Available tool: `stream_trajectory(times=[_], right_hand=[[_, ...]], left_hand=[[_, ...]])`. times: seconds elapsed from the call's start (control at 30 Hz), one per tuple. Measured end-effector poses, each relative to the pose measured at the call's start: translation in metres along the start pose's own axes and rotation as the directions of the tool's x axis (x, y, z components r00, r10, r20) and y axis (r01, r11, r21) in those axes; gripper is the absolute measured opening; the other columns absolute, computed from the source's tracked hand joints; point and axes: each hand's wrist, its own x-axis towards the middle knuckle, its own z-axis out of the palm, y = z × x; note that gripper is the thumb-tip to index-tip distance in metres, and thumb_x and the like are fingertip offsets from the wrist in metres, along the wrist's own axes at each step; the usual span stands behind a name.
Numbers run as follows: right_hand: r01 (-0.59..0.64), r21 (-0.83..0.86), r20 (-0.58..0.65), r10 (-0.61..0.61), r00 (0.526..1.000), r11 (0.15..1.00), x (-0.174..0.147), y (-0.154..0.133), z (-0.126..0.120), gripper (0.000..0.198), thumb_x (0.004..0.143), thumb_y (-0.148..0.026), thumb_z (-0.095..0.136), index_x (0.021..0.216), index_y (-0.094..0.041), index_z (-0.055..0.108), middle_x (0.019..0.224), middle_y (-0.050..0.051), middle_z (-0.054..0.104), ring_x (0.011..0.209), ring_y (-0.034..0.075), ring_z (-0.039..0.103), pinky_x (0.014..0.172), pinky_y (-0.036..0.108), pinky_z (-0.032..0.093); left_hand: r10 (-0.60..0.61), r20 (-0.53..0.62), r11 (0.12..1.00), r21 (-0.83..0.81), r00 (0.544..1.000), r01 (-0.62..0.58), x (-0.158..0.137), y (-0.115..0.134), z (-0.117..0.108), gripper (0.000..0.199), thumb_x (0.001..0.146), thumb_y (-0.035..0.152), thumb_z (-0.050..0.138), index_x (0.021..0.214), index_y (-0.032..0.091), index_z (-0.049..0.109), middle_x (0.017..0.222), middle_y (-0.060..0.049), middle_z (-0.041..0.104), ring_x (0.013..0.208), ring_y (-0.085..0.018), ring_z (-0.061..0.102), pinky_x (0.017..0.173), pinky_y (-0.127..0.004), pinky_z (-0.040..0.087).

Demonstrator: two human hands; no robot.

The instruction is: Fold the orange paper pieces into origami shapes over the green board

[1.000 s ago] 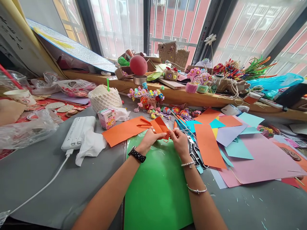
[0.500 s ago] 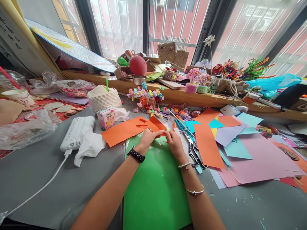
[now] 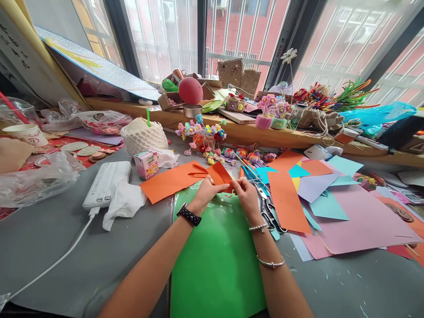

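A small folded piece of orange paper (image 3: 219, 173) is held between both hands above a green mat (image 3: 217, 256). My left hand (image 3: 208, 192) grips its left and lower side, thumb stretched along the near edge. On its right corner, my right hand (image 3: 244, 193) pinches with thumb and fingers. A thin orange scrap (image 3: 228, 195) shows just below the paper. Behind my left hand lies a larger orange sheet (image 3: 165, 181) with thin cut orange pieces (image 3: 198, 170) on its right end. Scissors (image 3: 269, 212) with dark handles rest right of my right hand.
Coloured paper sheets (image 3: 357, 221) spread over the right side, an orange strip (image 3: 287, 201) among them. On the left are a white power bank (image 3: 106, 183) with a cable, a crumpled tissue (image 3: 124, 203) and a pink box (image 3: 146, 164). Crocheted flowers (image 3: 202, 132) stand behind.
My right hand has shifted slightly to the right, still pinching the orange paper. The paper is turned a little, showing more of its face. My left hand has hardly moved.
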Motion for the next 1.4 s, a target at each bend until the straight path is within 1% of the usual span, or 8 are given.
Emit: stream_trajectory(times=[0.17,0.3,0.43,0.63,0.8,0.97,1.2,1.4], right_hand=[[-0.013,-0.024,0.0,0.013,1.0,1.0,0.0,0.0,0.0,0.027,0.075,-0.039,0.042,0.057,-0.019,0.046,0.054,-0.002,0.048,0.051,0.012,0.044,0.05,0.023,0.034],[-0.055,-0.021,-0.079,0.053,0.995,0.998,0.003,0.005,-0.001,0.034,0.079,-0.041,0.033,0.053,-0.02,0.039,0.048,-0.003,0.045,0.047,0.012,0.043,0.05,0.024,0.034],[-0.047,0.007,-0.157,0.047,0.986,0.999,0.004,0.005,-0.003,0.033,0.08,-0.044,0.032,0.062,-0.019,0.045,0.054,-0.001,0.049,0.05,0.012,0.046,0.051,0.024,0.037],[0.014,-0.002,-0.087,-0.014,0.996,1.0,0.001,-0.005,-0.004,0.024,0.072,-0.039,0.048,0.075,-0.016,0.054,0.072,0.004,0.057,0.061,0.013,0.051,0.055,0.024,0.04],[-0.023,0.062,-0.065,0.027,0.997,0.998,0.002,-0.004,-0.004,0.022,0.07,-0.037,0.049,0.071,-0.016,0.054,0.068,0.003,0.056,0.06,0.013,0.051,0.055,0.024,0.041],[-0.028,0.056,-0.026,0.03,0.999,0.998,0.002,0.0,0.0,0.021,0.071,-0.036,0.049,0.068,-0.016,0.053,0.064,0.003,0.055,0.058,0.013,0.05,0.052,0.023,0.04],[0.031,-0.018,-0.131,-0.033,0.991,0.999,0.0,-0.001,0.0,0.023,0.073,-0.033,0.049,0.086,-0.015,0.055,0.067,0.002,0.056,0.058,0.013,0.053,0.053,0.024,0.043],[0.122,-0.034,-0.147,-0.125,0.981,0.992,-0.001,-0.002,0.0,0.018,0.074,-0.026,0.048,0.087,-0.016,0.057,0.078,0.004,0.06,0.068,0.014,0.056,0.06,0.026,0.047]], left_hand=[[0.084,-0.005,0.992,0.091,0.996,-0.083,-0.001,0.0,0.001,0.043,0.035,0.021,0.078,0.059,0.017,0.042,0.044,0.008,0.043,0.045,-0.01,0.048,0.042,-0.02,0.033],[0.091,0.045,0.989,0.109,0.995,-0.096,-0.003,0.003,0.0,0.04,0.036,0.017,0.078,0.058,0.017,0.044,0.043,0.007,0.045,0.045,-0.011,0.05,0.043,-0.02,0.035],[0.087,0.157,0.99,0.092,0.984,-0.103,-0.004,0.003,0.001,0.032,0.041,0.013,0.075,0.062,0.016,0.051,0.052,0.001,0.056,0.051,-0.015,0.056,0.047,-0.023,0.04],[0.083,0.319,0.971,0.186,0.944,-0.148,-0.002,-0.003,0.003,0.035,0.046,0.012,0.071,0.078,0.015,0.057,0.071,-0.003,0.064,0.062,-0.016,0.059,0.055,-0.022,0.044],[0.119,0.307,0.977,0.131,0.944,-0.166,0.001,-0.004,0.002,0.034,0.054,0.019,0.068,0.085,0.015,0.056,0.079,-0.006,0.063,0.068,-0.016,0.058,0.061,-0.024,0.044],[0.189,0.19,0.97,0.114,0.963,-0.213,0.001,-0.002,-0.001,0.018,0.064,0.031,0.06,0.068,0.014,0.057,0.065,-0.002,0.059,0.062,-0.013,0.054,0.059,-0.022,0.042],[0.211,0.24,0.943,0.205,0.948,-0.262,-0.002,-0.001,0.0,0.024,0.063,0.034,0.06,0.055,0.014,0.05,0.055,0.002,0.05,0.054,-0.01,0.045,0.052,-0.02,0.035],[0.213,0.224,0.92,0.282,0.951,-0.273,0.001,-0.003,-0.001,0.033,0.062,0.042,0.058,0.05,0.014,0.046,0.048,0.004,0.043,0.048,-0.009,0.038,0.049,-0.022,0.03]])
